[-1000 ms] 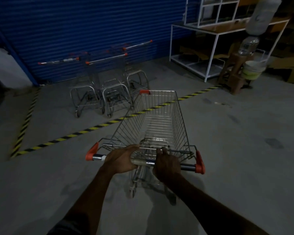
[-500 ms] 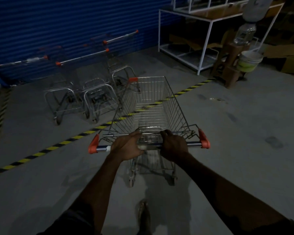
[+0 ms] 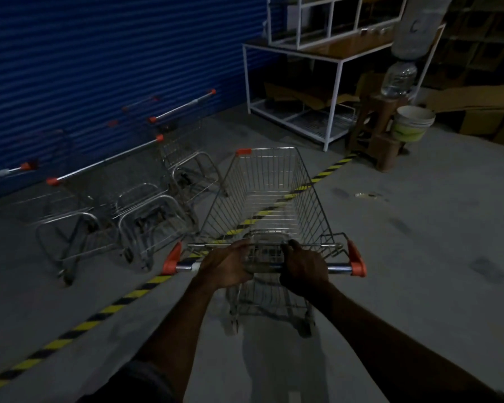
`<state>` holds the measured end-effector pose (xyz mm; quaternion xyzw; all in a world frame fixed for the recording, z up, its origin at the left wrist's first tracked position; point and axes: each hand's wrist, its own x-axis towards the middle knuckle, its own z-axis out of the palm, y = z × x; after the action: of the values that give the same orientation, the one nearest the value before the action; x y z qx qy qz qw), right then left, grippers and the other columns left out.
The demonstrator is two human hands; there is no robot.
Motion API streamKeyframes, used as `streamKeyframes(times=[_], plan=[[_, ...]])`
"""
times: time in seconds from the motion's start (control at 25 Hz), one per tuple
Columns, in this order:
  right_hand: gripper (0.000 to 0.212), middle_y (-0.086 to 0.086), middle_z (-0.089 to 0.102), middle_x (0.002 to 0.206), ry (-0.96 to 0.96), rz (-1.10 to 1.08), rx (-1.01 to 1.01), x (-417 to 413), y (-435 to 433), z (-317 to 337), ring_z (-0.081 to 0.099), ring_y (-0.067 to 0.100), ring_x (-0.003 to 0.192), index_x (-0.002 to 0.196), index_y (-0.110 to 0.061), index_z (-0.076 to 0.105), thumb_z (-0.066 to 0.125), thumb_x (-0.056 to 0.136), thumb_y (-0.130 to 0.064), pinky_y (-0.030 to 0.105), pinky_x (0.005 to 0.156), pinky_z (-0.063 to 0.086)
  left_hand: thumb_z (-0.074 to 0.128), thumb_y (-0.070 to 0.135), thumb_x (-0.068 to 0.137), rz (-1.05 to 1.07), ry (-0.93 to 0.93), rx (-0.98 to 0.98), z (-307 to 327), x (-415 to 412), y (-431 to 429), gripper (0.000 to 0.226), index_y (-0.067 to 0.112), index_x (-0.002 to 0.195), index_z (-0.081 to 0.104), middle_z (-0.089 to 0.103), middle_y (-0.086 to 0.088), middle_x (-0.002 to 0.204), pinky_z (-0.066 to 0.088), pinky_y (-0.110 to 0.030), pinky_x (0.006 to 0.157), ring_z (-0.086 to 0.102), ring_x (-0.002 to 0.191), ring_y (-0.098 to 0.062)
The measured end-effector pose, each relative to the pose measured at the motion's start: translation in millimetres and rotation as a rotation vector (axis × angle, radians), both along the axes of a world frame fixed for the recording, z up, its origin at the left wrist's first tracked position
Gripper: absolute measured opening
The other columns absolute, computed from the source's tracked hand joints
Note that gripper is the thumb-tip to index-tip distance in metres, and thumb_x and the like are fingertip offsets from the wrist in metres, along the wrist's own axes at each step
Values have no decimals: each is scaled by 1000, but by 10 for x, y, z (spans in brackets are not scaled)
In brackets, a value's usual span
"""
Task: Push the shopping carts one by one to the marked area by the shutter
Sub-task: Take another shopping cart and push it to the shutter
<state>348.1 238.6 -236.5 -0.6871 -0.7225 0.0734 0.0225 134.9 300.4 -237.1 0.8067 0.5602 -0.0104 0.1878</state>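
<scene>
Cart point(image 3: 269, 199), wire, orange-capped handle bar point(image 3: 339, 268): astride the striped tape point(image 3: 111, 309) on the floor, basket nose over the line and pointed toward the shutter point(image 3: 99, 68), rear wheels on the near side.
Left hand point(image 3: 226, 266): fingers curled over the bar, left of middle.
Right hand point(image 3: 303, 269): wrapped round the bar, right of middle.
Parked carts point(image 3: 146, 207), several, blurred: inside the marked area at the shutter's foot, just left of the pushed basket.
White rack point(image 3: 333, 91), stool point(image 3: 373, 132), bucket point(image 3: 413, 125): by the tape's far right end, well apart from the basket.
Handling note, by judgement: step in hand probably the last roll across the line. Keep both grips even on the bar for a straight run; lean a little harder through the left hand to hold the nose off the nearest parked frame. Slow well short of the shutter; let go only with all four wheels past the tape.
</scene>
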Motion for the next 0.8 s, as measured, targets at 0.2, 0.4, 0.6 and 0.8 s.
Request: streamKeyframes(times=[0.2,0.4,0.6,0.8], plan=[[63,5,53,139,-28,6,-3,229,1161,-65,68,30,92,141,-17,47,66,86,-43,37,69,54,62,68,71,-62,-144,82,-64,143,1078,89,28,149,47,52,1,151,45,-37,109,56,131,-24],[62,6,53,142,-13,10,14,607,2384,-93,68,31,99,140,-18,49,67,86,-40,38,77,53,66,52,77,-35,-24,200,-64,579,2178,73,25,144,53,56,3,144,50,-36,100,62,121,-23],[57,6,55,135,14,31,-27,913,3530,-34,67,33,99,134,-19,53,67,83,-38,40,79,52,72,55,68,81,6,327,-98,910,3172,61,29,123,70,62,6,138,56,-38,84,73,97,-26],[56,6,53,141,15,39,-27,1081,4546,-13,67,34,102,138,-19,51,64,85,-34,41,83,52,61,74,61,103,17,76,16,1048,4257,89,40,143,50,31,16,161,48,-34,104,60,125,-22]])
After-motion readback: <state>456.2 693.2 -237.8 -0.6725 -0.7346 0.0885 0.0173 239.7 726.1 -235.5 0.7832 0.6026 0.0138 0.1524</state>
